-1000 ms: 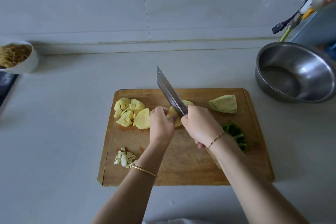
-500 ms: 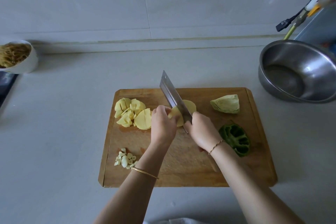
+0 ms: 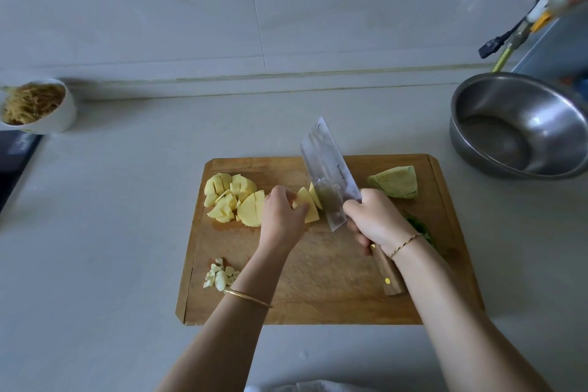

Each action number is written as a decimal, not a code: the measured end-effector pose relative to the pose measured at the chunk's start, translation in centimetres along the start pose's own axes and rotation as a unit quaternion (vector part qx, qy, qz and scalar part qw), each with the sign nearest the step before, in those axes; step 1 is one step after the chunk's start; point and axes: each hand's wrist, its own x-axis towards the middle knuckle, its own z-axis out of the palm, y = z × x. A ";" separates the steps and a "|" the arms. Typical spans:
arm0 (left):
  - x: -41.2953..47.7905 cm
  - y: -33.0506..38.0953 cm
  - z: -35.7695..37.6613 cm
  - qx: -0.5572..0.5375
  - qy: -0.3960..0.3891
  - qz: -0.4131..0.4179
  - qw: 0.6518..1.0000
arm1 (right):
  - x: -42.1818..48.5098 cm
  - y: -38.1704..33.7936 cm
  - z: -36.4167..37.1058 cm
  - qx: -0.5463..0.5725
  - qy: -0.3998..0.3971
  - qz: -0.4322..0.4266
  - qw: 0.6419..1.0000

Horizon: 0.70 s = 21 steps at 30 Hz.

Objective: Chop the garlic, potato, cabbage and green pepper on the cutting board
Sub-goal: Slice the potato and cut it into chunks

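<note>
Head view: garlic (image 3: 220, 275) lies chopped near-left on the cutting board (image 3: 318, 302); left hand (image 3: 281, 219) pinches the half-cut potato (image 3: 307, 205), right hand (image 3: 377, 219) grips the cleaver (image 3: 329, 172). Cabbage (image 3: 396, 182) and green pepper (image 3: 421, 229) look untouched.

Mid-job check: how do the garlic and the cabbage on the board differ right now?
The garlic is chopped into small white bits, front left; the cabbage is one uncut pale green wedge, back right. The garlic pile is small, the cabbage far bigger. Both lie on the cutting board.
</note>
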 end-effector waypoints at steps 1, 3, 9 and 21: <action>0.0 0.0 0.0 -0.005 -0.001 -0.002 1.000 | -0.2 -0.2 -0.3 0.005 0.004 0.001 1.000; -0.1 -0.1 -0.1 -0.012 -0.001 -0.004 1.000 | -0.7 -0.6 -0.8 0.005 0.009 -0.004 1.000; -0.3 0.1 0.0 -0.004 0.015 0.001 1.000 | -3.2 -1.4 -0.1 -0.121 0.043 -0.077 0.989; -0.3 0.0 0.3 -0.025 0.009 -0.008 1.000 | -4.1 -1.3 1.5 -0.234 0.063 -0.102 0.965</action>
